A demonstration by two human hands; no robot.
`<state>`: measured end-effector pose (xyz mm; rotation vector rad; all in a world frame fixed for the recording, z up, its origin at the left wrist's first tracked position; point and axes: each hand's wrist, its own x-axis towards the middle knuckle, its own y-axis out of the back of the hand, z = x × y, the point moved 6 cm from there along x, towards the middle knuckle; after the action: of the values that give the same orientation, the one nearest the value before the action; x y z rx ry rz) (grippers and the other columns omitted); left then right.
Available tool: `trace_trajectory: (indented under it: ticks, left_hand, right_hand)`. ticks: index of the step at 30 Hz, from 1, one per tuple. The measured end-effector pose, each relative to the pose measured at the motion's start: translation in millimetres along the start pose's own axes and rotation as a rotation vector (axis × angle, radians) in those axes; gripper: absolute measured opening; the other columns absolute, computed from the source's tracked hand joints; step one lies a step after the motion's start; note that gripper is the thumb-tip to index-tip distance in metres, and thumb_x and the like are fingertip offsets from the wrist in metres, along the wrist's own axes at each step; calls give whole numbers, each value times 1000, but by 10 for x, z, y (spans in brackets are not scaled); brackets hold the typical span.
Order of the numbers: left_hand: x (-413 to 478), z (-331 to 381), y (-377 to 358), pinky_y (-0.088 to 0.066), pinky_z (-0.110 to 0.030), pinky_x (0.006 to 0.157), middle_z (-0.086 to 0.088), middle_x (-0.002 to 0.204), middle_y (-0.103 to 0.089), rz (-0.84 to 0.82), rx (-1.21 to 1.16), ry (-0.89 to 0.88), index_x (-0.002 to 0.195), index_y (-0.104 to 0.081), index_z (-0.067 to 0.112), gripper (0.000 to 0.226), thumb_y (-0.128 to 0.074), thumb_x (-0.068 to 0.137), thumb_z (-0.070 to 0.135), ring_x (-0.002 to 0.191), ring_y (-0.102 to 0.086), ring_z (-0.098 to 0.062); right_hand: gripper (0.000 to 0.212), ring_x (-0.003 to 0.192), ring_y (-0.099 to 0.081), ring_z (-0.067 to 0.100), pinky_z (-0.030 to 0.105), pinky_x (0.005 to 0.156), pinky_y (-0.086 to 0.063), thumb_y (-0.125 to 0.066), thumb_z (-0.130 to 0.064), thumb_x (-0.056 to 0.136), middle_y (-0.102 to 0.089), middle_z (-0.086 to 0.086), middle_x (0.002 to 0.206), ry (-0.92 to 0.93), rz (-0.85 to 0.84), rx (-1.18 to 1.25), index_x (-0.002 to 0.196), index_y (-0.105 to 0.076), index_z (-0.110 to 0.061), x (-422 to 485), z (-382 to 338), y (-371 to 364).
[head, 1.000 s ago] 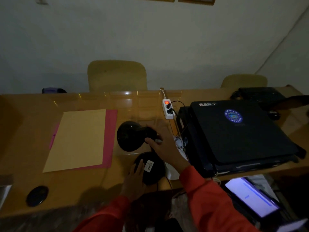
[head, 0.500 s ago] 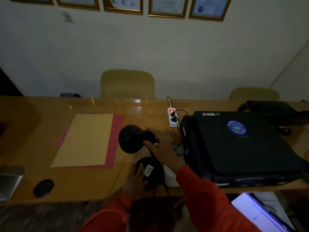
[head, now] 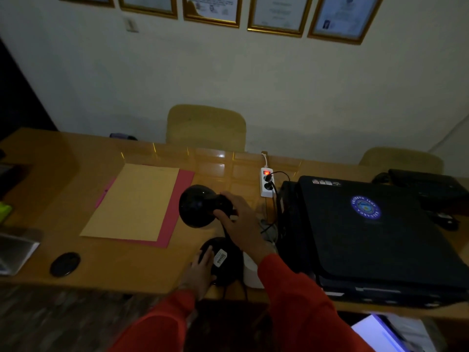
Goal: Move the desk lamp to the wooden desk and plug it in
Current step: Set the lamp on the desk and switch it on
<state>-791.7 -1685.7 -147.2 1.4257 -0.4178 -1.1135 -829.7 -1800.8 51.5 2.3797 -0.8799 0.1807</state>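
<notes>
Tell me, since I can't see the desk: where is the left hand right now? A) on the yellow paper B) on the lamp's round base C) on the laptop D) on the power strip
B: the left hand rests on the lamp's black base near the desk's front edge, while the right hand holds the shade's neck.

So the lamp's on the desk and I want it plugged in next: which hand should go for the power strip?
Probably the right hand: it holds the lamp head close beside the power strip, while the left hand steadies the lamp base farther away.

Office: framed certificates [head: 279, 15] on wall, wooden desk [head: 76, 158], laptop [head: 368, 229], folders [head: 134, 201].
</notes>
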Motion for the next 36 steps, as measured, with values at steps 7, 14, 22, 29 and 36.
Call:
trace_trajectory:
  ticks: [7, 14, 22, 29, 36]
  left_hand:
    - [0, -45, 70, -33, -42, 111, 3, 162, 4, 21, -29, -10, 150, -4, 12, 74, -47, 95, 38, 146, -9, -28]
    - [-75, -14, 209, -40, -36, 104, 0, 159, -21, 81, 45, -48, 149, -18, 24, 78, -58, 86, 48, 139, -32, -26]
    - [-140, 54, 332, -48, -15, 40, 2, 97, -78, 153, 123, -83, 93, -77, 20, 83, -89, 19, 55, 68, -73, -17]
    - [-189, 86, 350, -50, -15, 41, 2, 98, -78, 130, 76, -77, 94, -77, 18, 85, -90, 18, 53, 70, -73, -18]
    - [-210, 104, 421, -50, -12, 43, 8, 94, -78, 156, 66, -74, 91, -77, 18, 86, -88, 17, 60, 69, -73, -13]
  right_hand:
    - [44, 108, -56, 26, 41, 89, -54, -66, -21, 87, -56, 15, 120, 9, -14, 7, 128, -52, -13, 5, -20, 16]
    - [45, 107, -57, 25, 39, 88, -54, -67, -18, 85, -58, 15, 120, 15, 3, 12, 127, -53, -12, 7, -47, 23]
    - [46, 107, -58, 27, 36, 86, -55, -69, -11, 84, -59, 18, 120, 43, 4, 27, 127, -53, -8, -21, -51, 16]
    - [46, 108, -57, 28, 39, 87, -55, -68, -11, 84, -59, 19, 120, 44, -2, 30, 127, -53, -7, -13, -39, 29]
    - [46, 108, -57, 27, 41, 86, -55, -67, -12, 85, -58, 17, 121, 39, 1, 32, 128, -52, -9, -12, -32, 28]
